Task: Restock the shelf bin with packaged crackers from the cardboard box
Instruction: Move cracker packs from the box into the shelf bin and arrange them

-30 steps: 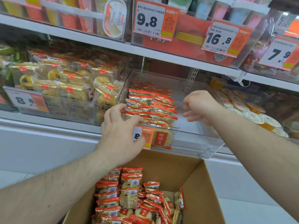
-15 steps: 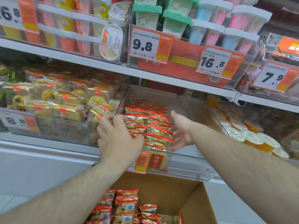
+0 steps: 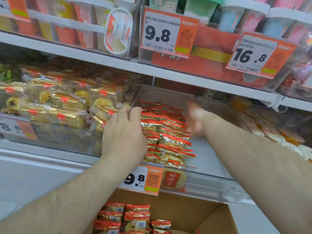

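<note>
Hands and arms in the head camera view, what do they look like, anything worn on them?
Both hands are bare: no gloves, and no rings or watch can be seen on the left hand. The right hand is motion-blurred, so small details there cannot be told. Both forearms are uncovered up to the frame edge, with no sleeves, bands or markings in view, and show fine hair.

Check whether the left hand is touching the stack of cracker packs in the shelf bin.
Touching. The head view shows the left hand pressed against the left side of the cracker packs in the shelf bin, its fingers curled over their upper edges with no gap.
</note>
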The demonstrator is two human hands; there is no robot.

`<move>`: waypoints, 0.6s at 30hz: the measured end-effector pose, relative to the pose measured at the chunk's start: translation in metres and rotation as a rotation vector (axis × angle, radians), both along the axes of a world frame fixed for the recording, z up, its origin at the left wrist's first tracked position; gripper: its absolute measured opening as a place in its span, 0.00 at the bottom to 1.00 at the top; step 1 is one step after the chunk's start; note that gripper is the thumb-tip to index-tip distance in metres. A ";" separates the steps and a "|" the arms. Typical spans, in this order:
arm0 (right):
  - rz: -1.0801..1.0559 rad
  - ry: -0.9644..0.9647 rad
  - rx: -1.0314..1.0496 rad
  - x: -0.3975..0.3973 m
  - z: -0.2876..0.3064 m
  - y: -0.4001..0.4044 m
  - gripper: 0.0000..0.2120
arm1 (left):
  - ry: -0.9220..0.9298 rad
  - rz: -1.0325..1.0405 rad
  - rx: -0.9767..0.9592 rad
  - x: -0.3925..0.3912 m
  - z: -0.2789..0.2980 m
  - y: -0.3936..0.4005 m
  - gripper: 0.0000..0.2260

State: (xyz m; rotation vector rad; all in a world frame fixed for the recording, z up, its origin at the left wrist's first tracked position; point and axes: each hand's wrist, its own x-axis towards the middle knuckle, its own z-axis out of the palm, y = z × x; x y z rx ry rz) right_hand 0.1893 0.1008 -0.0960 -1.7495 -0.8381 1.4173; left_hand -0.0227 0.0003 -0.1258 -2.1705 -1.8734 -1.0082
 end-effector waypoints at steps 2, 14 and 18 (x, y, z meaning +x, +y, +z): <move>-0.003 0.007 -0.047 0.007 -0.002 0.007 0.49 | 0.011 0.004 0.014 0.001 -0.002 0.001 0.22; 0.155 -0.046 -0.212 0.012 -0.004 -0.037 0.38 | 0.019 -0.006 0.018 0.002 -0.002 -0.002 0.20; 0.237 0.062 -0.229 0.002 -0.005 -0.078 0.38 | 0.004 -0.032 0.004 0.003 -0.002 -0.004 0.21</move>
